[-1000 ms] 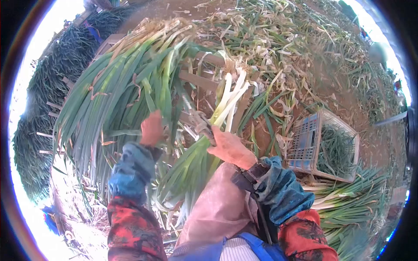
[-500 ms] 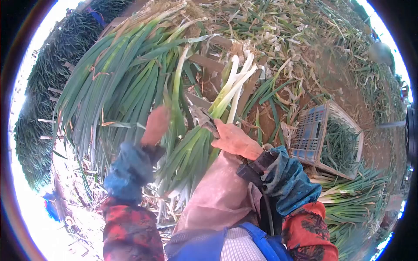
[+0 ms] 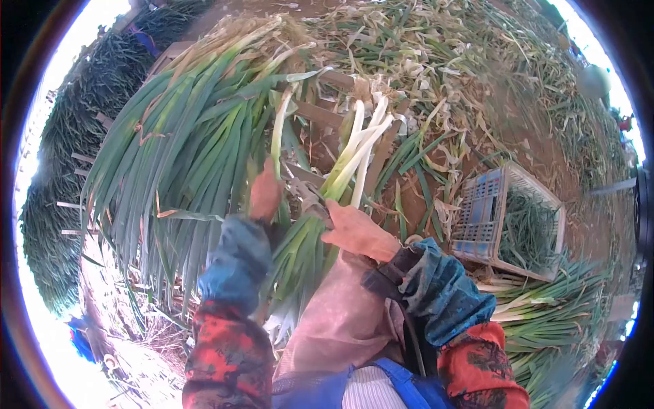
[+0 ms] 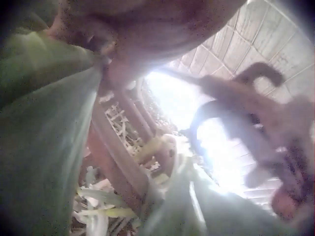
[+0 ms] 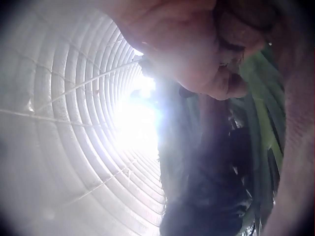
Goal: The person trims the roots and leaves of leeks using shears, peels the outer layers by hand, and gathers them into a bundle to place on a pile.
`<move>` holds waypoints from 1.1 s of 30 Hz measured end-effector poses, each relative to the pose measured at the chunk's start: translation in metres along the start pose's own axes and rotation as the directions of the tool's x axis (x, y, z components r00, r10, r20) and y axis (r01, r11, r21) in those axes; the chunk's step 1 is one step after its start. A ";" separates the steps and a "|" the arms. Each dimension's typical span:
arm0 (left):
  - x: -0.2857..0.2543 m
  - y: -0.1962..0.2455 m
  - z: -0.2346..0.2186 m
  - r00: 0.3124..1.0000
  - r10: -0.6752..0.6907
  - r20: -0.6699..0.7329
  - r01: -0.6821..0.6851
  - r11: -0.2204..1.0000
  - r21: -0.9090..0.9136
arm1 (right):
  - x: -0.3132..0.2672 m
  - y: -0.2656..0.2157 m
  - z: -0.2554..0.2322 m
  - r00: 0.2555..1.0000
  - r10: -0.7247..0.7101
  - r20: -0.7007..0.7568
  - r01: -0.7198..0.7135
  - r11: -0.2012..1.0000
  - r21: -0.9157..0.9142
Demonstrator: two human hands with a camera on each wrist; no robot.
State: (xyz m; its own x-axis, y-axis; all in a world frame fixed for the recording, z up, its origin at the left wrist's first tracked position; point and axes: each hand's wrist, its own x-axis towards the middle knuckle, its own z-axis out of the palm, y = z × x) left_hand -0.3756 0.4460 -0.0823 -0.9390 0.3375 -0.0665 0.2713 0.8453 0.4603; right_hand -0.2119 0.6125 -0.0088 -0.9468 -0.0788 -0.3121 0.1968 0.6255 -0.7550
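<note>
Leeks with long green leaves (image 3: pixel 197 136) lie heaped at the left in the head view. My left hand (image 3: pixel 266 192) grips a single leek (image 3: pixel 279 129) below its white stem; in the left wrist view the left hand (image 4: pixel 147 29) has its fingers against a broad green leaf (image 4: pixel 44 128). A grey metal tool (image 3: pixel 310 198) is held in my right hand (image 3: pixel 361 232), beside a small group of white-stemmed leeks (image 3: pixel 361 146). In the right wrist view the fingers of the right hand (image 5: pixel 187 49) are curled, and the tool is hard to make out.
A plastic crate (image 3: pixel 478 217) with green leaves inside stands at the right, with more leeks (image 3: pixel 545 310) below it. Leaf scraps (image 3: pixel 422 61) cover the ground beyond. Wooden slats (image 3: pixel 320 116) show under the leeks, and a dark green pile (image 3: pixel 75 136) lies far left.
My left hand has moved right to the single leek, which has come apart from the heap's edge. The right hand still holds the tool and has shifted only slightly.
</note>
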 end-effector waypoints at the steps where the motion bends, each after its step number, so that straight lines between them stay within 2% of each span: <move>1: -0.015 0.003 -0.008 1.000 0.001 0.019 0.001 0.996 -0.086 | 0.001 0.003 0.001 0.999 -0.017 -0.044 0.017 1.000 0.004; 4: -0.054 -0.006 -0.012 0.995 0.090 0.048 -0.079 0.980 -0.183 | 0.006 0.012 0.003 0.989 -0.028 -0.142 0.027 1.000 -0.004; 7: -0.086 0.007 -0.012 0.995 0.036 0.092 -0.005 0.949 -0.314 | 0.005 0.014 -0.006 0.983 0.021 -0.181 -0.031 0.998 -0.053; 8: -0.092 0.004 -0.005 0.996 0.048 0.069 -0.025 0.950 -0.310 | 0.004 0.016 -0.006 0.982 0.021 -0.189 -0.036 0.997 -0.075; 10: -0.097 -0.003 0.017 0.997 0.068 0.019 -0.059 0.950 -0.306 | -0.001 0.014 -0.005 0.980 0.004 -0.200 -0.024 0.995 -0.098; 12: -0.099 0.009 0.013 0.995 0.051 0.081 -0.024 0.950 -0.311 | -0.012 0.010 -0.005 0.977 -0.024 -0.210 0.001 0.994 -0.106; 15: -0.109 0.021 0.006 0.992 0.049 0.118 -0.006 0.940 -0.341 | -0.004 0.015 -0.009 0.973 0.075 -0.217 -0.106 0.985 -0.135; 20: -0.116 0.035 0.000 0.974 0.018 0.227 0.074 0.918 -0.389 | 0.013 0.022 -0.013 0.959 0.100 -0.266 -0.145 0.977 -0.155; 23: -0.124 0.041 -0.008 0.973 0.035 0.228 0.062 0.913 -0.404 | 0.016 0.023 -0.018 0.946 0.115 -0.302 -0.166 0.975 -0.149; 26: -0.137 0.051 -0.009 0.972 0.214 0.098 -0.149 0.882 -0.448 | 0.012 0.027 -0.029 0.915 0.152 -0.375 -0.217 0.966 -0.140; 27: -0.138 0.059 -0.015 0.974 0.182 0.138 -0.092 0.867 -0.489 | 0.010 0.027 -0.032 0.901 0.166 -0.402 -0.239 0.961 -0.137; 30: -0.117 0.069 -0.012 0.970 0.145 0.198 -0.052 0.910 -0.411 | -0.007 0.017 -0.046 0.885 0.169 -0.434 -0.239 0.964 -0.113; 31: -0.106 0.073 -0.010 0.968 0.197 0.157 -0.101 0.873 -0.477 | -0.014 0.018 -0.048 0.899 0.169 -0.404 -0.221 0.971 -0.086; 33: -0.086 0.082 0.003 0.960 0.200 0.197 -0.112 0.916 -0.384 | -0.024 0.024 -0.047 0.897 0.176 -0.405 -0.238 0.965 -0.107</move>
State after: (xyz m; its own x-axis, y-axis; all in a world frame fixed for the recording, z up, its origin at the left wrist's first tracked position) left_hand -0.2719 0.4872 -0.0416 -0.8054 0.5745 -0.1457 0.2727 0.5774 0.7696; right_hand -0.1966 0.6657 0.0077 -0.9180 0.3537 -0.1795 0.3878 0.7054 -0.5933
